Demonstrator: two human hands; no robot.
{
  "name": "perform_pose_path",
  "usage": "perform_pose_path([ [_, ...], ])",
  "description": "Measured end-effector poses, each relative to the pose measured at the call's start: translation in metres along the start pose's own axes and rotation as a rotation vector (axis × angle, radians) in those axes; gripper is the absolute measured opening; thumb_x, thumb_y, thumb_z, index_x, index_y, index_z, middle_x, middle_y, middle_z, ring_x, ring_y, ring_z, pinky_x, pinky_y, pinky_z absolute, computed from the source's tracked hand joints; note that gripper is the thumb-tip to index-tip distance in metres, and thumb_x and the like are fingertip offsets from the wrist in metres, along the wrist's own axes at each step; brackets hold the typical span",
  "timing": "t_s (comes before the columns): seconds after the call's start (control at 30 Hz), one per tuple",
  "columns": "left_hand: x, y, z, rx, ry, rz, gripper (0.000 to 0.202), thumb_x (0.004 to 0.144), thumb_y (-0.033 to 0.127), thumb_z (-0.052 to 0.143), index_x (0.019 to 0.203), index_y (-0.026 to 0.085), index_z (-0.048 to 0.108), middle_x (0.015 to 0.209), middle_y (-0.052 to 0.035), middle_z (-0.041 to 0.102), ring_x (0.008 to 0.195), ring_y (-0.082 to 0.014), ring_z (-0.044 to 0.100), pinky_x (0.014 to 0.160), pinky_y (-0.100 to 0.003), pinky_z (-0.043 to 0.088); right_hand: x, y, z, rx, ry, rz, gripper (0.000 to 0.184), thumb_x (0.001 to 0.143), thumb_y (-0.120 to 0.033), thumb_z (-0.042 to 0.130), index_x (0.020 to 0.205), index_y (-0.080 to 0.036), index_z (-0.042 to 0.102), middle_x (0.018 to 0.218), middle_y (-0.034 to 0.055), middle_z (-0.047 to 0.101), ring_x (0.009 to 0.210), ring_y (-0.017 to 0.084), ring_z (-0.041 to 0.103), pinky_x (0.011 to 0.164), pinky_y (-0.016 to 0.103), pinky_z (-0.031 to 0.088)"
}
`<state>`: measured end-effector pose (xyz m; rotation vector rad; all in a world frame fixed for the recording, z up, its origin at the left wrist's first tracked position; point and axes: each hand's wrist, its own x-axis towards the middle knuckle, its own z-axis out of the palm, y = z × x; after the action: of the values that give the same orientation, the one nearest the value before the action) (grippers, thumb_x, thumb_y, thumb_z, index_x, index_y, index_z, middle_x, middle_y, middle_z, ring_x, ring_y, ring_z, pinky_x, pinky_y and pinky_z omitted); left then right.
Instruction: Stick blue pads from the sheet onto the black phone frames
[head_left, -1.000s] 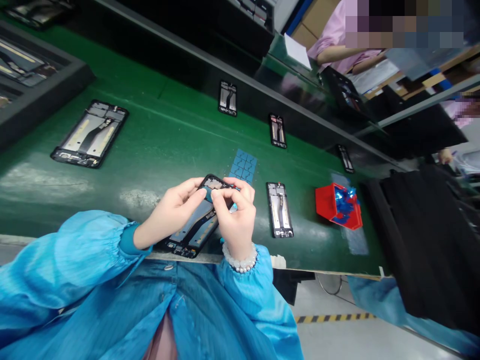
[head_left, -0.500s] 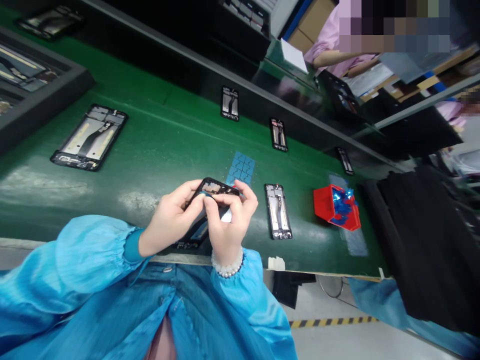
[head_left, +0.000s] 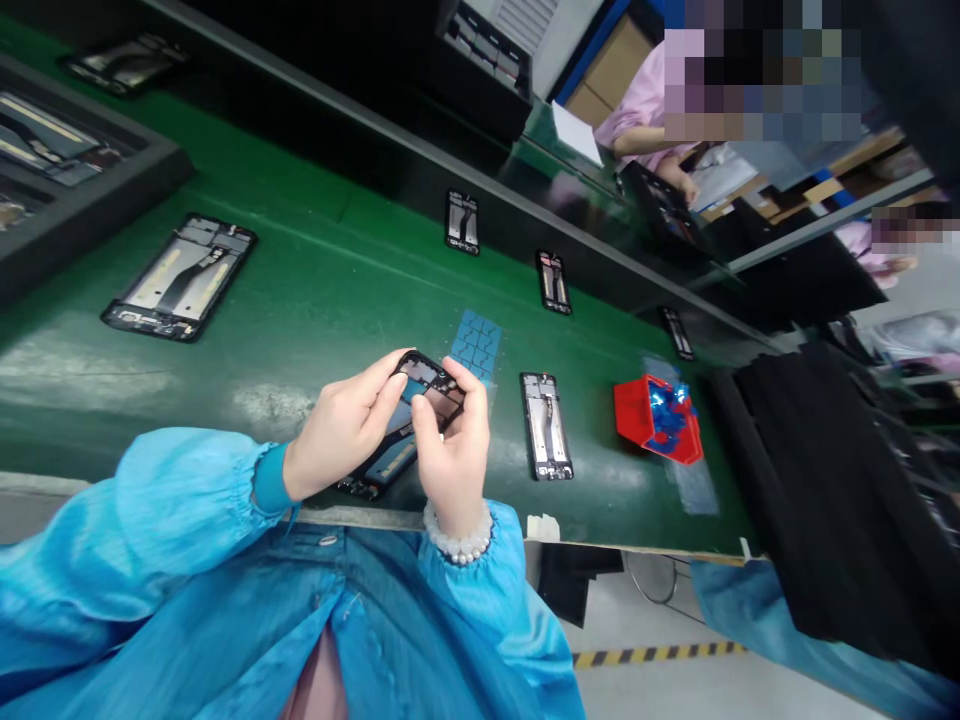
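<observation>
Both my hands hold one opened phone [head_left: 401, 425] near the front edge of the green bench, its inner parts facing up. My left hand [head_left: 341, 425] grips its left side, the thumb pressing near the top. On the right side my right hand [head_left: 455, 440] has its thumb on the phone's inside and its index finger along the upper corner. The lower right of the phone is partly hidden by my right hand. Just beyond lies a sheet of blue stickers [head_left: 476, 345]. Another opened phone [head_left: 547, 425] rests to the right.
A red bin [head_left: 634, 410] with blue film scraps stands at the right, by a black stack [head_left: 832, 490]. Leftward lie an opened phone [head_left: 180, 277] and a dark tray [head_left: 142, 185]. Several opened phones line the back. Across the bench sits a person in pink [head_left: 645, 110].
My right hand's fingers have drawn apart from my left fingertips, which they met over the phone's top. More of the phone's inside shows. The whole view has shifted slightly.
</observation>
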<state>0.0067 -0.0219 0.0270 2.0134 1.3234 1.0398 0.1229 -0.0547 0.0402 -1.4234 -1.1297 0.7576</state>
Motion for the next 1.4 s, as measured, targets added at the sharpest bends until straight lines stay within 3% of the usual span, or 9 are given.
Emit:
perform_pose_path([
  [0.2,-0.002,0.003,-0.001,-0.014,-0.078,0.086,0.048,0.095,0.030,0.031,0.133,0.007,0.048,0.127,-0.0131,0.060,0.109,-0.0223,0.063,0.092,-0.028,0.048,0.005,0.004,-0.001,0.031,0.060,0.027,0.029,0.078,-0.026,0.061,0.105,-0.019,0.052,0.100,0.0061,0.061,0.084,0.015,0.062,0.075,0.030,0.054],
  [0.43,0.002,0.003,-0.002,-0.037,-0.081,-0.102,0.048,0.090,0.039,0.045,0.132,0.017,0.051,0.111,-0.0039,0.071,0.088,-0.0186,0.069,0.078,-0.023,0.052,0.005,0.008,-0.007,-0.109,-0.100,-0.106,0.037,0.083,-0.022,0.053,0.119,-0.019,0.045,0.108,0.0104,0.058,0.088,0.014,0.063,0.079,0.029,0.055],
  [0.6,0.003,0.003,-0.005,-0.032,-0.083,-0.063,0.048,0.093,0.036,0.038,0.132,0.012,0.052,0.118,-0.0082,0.067,0.091,-0.0189,0.069,0.083,-0.023,0.051,0.010,0.010,0.001,-0.054,-0.016,-0.042,0.030,0.078,-0.026,0.060,0.106,-0.018,0.051,0.100,0.0071,0.061,0.083,0.013,0.064,0.072,0.027,0.055],
  [0.83,0.006,-0.003,-0.017,-0.122,-0.335,0.033,0.058,0.090,0.030,0.037,0.145,0.009,0.031,0.131,-0.0100,0.058,0.108,-0.0219,0.062,0.088,-0.026,0.048,0.014,0.012,0.002,-0.004,0.077,0.029,0.030,0.071,-0.033,0.069,0.091,-0.018,0.053,0.081,0.0000,0.062,0.071,0.012,0.062,0.066,0.025,0.054],
  [0.93,0.006,-0.006,-0.017,-0.171,-0.449,-0.012,0.068,0.086,0.025,0.043,0.148,0.013,0.018,0.124,-0.0079,0.063,0.088,-0.0184,0.068,0.075,-0.023,0.052,0.013,0.013,-0.003,-0.161,0.073,-0.095,0.031,0.078,-0.033,0.063,0.102,-0.017,0.052,0.096,0.0057,0.059,0.084,0.014,0.061,0.072,0.028,0.053],
  [1.03,0.003,-0.011,-0.012,-0.253,-0.437,-0.074,0.068,0.087,0.030,0.045,0.148,0.014,0.020,0.119,-0.0081,0.065,0.087,-0.0184,0.068,0.075,-0.024,0.052,0.011,0.008,-0.009,-0.479,0.118,-0.356,0.030,0.083,-0.027,0.060,0.111,-0.019,0.054,0.109,0.0103,0.053,0.103,0.019,0.053,0.087,0.036,0.048],
  [1.17,0.001,-0.013,-0.007,-0.286,-0.392,-0.134,0.067,0.087,0.035,0.046,0.147,0.013,0.024,0.107,-0.0063,0.070,0.080,-0.0169,0.067,0.070,-0.024,0.053,0.009,-0.002,-0.014,-0.783,0.084,-0.634,0.011,0.085,-0.019,0.057,0.092,-0.022,0.065,0.090,0.0048,0.062,0.094,0.018,0.050,0.086,0.036,0.041],
  [1.3,0.002,-0.007,-0.008,-0.210,-0.378,-0.132,0.065,0.086,0.031,0.044,0.145,0.010,0.029,0.087,-0.0037,0.071,0.062,-0.0152,0.064,0.060,-0.023,0.051,0.010,-0.005,-0.012,-0.909,0.009,-0.725,0.010,0.086,-0.021,0.056,0.088,-0.022,0.066,0.086,0.0036,0.066,0.093,0.018,0.051,0.082,0.034,0.039],
  [1.4,0.003,-0.002,-0.010,-0.156,-0.361,-0.091,0.064,0.085,0.028,0.042,0.144,0.005,0.030,0.086,-0.0063,0.071,0.066,-0.0174,0.066,0.064,-0.024,0.051,0.011,-0.005,-0.010,-0.986,-0.019,-0.787,0.011,0.087,-0.018,0.055,0.087,-0.021,0.065,0.086,0.0034,0.066,0.093,0.019,0.051,0.083,0.034,0.037],
])
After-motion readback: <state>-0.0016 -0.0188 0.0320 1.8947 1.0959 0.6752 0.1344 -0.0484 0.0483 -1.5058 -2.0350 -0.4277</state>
